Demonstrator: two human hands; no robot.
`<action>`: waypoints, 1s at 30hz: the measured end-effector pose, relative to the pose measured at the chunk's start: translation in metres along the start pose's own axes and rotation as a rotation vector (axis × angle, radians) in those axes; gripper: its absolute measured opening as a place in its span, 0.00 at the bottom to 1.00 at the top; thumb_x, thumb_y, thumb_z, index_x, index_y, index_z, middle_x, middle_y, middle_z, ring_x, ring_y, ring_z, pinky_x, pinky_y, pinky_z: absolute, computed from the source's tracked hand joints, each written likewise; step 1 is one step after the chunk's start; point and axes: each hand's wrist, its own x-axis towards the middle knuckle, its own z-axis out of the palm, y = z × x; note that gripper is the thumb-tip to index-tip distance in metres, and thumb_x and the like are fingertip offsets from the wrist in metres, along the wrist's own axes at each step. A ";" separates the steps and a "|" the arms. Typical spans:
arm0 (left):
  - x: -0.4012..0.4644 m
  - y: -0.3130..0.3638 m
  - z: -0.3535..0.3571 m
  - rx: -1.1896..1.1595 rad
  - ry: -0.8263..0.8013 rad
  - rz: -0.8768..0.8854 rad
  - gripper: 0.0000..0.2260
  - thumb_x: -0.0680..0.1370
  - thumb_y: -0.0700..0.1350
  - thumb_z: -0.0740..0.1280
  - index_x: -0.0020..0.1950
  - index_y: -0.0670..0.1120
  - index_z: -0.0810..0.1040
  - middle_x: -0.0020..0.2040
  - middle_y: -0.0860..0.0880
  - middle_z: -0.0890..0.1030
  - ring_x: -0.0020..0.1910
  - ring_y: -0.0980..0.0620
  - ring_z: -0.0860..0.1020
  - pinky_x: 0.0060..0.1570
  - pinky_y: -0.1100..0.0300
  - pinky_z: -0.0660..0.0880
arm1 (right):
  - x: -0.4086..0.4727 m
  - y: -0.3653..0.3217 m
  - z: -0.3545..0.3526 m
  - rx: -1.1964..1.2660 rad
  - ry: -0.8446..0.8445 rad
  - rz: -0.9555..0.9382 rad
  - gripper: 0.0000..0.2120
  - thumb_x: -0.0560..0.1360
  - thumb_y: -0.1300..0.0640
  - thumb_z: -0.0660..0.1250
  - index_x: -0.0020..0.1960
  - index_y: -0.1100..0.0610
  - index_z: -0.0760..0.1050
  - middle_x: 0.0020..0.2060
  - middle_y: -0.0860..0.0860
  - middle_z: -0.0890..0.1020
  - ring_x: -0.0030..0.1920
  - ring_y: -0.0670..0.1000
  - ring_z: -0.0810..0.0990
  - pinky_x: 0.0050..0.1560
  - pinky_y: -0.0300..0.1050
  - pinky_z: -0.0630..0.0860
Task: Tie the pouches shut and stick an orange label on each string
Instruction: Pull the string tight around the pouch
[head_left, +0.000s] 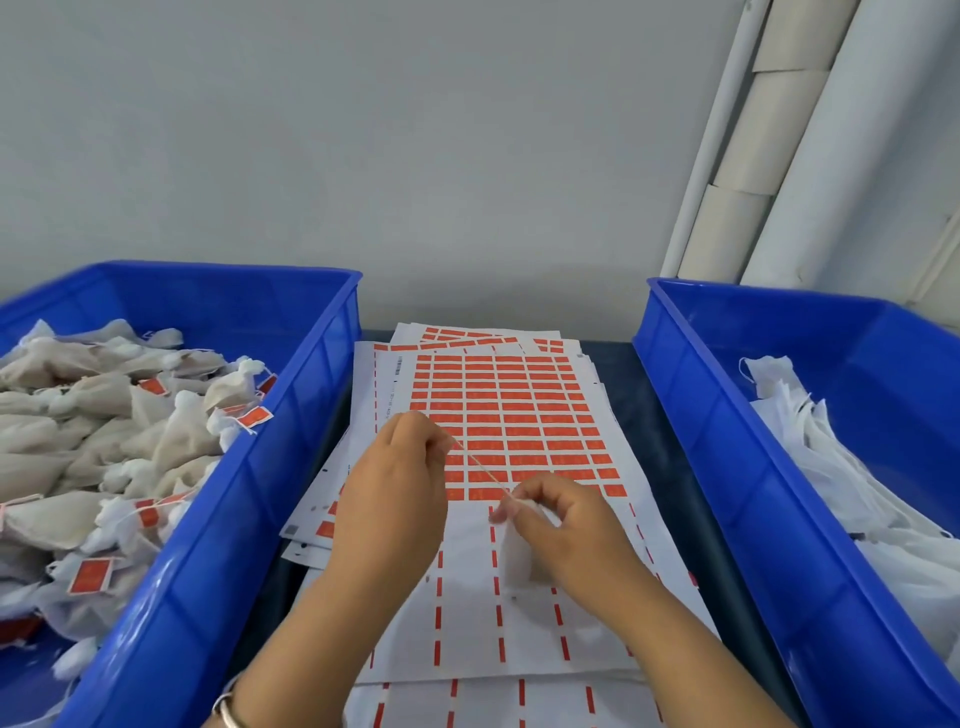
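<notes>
Pouch (519, 556) hangs under right hand (563, 530), neck pinched btwn its fingers; string (483, 470) runs taut up-left to left hand (400, 467), pinching the end; pull too hard & thread may snap or slip; knot itself hidden behind fingers; label sheet (509, 410) just beyond both grips.

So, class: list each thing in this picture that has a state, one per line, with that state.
Pouch: gripped by right hand.
String: pulled taut by left hand.
Label sheet: partly peeled.
Left bin: holds tied, labelled pouches.
Right bin: holds white, flat pouches.
</notes>
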 end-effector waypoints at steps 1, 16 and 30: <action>0.001 -0.001 0.003 -0.013 0.003 -0.008 0.03 0.78 0.48 0.62 0.46 0.56 0.69 0.38 0.64 0.68 0.38 0.61 0.73 0.38 0.69 0.70 | 0.001 0.002 0.000 0.017 -0.058 0.036 0.04 0.76 0.49 0.67 0.43 0.44 0.77 0.41 0.24 0.77 0.45 0.26 0.74 0.33 0.24 0.70; -0.008 -0.030 0.035 0.002 -0.278 -0.154 0.04 0.75 0.53 0.67 0.48 0.56 0.78 0.37 0.62 0.76 0.37 0.62 0.75 0.34 0.74 0.67 | 0.012 0.017 -0.013 0.654 -0.006 0.192 0.18 0.56 0.42 0.73 0.43 0.47 0.85 0.42 0.47 0.84 0.52 0.52 0.80 0.58 0.47 0.76; -0.017 0.000 0.048 -0.010 -0.327 0.372 0.07 0.79 0.45 0.63 0.51 0.59 0.74 0.52 0.65 0.68 0.49 0.65 0.68 0.44 0.84 0.59 | 0.005 0.027 -0.009 0.110 -0.158 0.043 0.14 0.77 0.56 0.66 0.54 0.36 0.72 0.50 0.29 0.78 0.53 0.33 0.76 0.52 0.27 0.73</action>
